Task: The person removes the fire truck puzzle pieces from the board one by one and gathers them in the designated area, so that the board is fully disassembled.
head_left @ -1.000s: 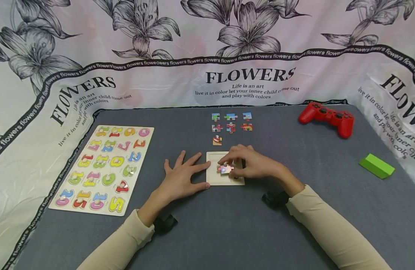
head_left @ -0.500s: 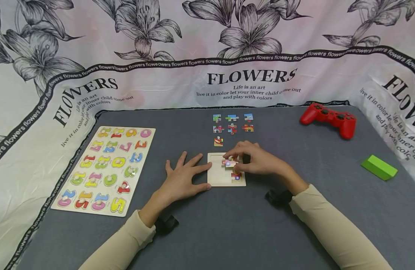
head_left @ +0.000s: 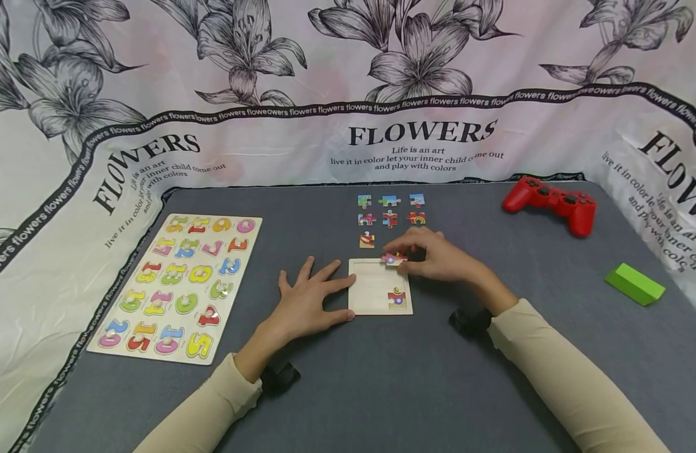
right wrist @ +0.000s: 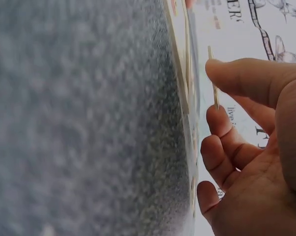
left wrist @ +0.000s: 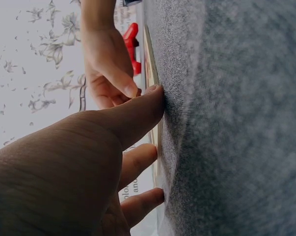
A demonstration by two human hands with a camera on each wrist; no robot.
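Observation:
My right hand (head_left: 438, 255) pinches a pink and purple jigsaw piece (head_left: 393, 259) above the far edge of a small wooden puzzle tray (head_left: 366, 296). Edge-on in the right wrist view, the thin piece (right wrist: 215, 93) sits between thumb and fingers, raised off the tray. One other jigsaw piece (head_left: 397, 298) lies in the tray's near right corner. With fingers spread, my left hand (head_left: 305, 305) rests on the table and touches the tray's left edge with thumb and index finger. Beyond the tray lie several loose jigsaw pieces (head_left: 390, 219) in rows.
A number puzzle board (head_left: 178, 286) lies at the left. At the right are a red game controller (head_left: 551, 202) and a green block (head_left: 634, 284). A flower-printed cloth (head_left: 285, 151) hangs behind the grey table (head_left: 381, 384).
My right hand has carried its jigsaw piece from over the middle of the tray away to the far edge, uncovering the corner piece. The left hand stays at the tray's edge.

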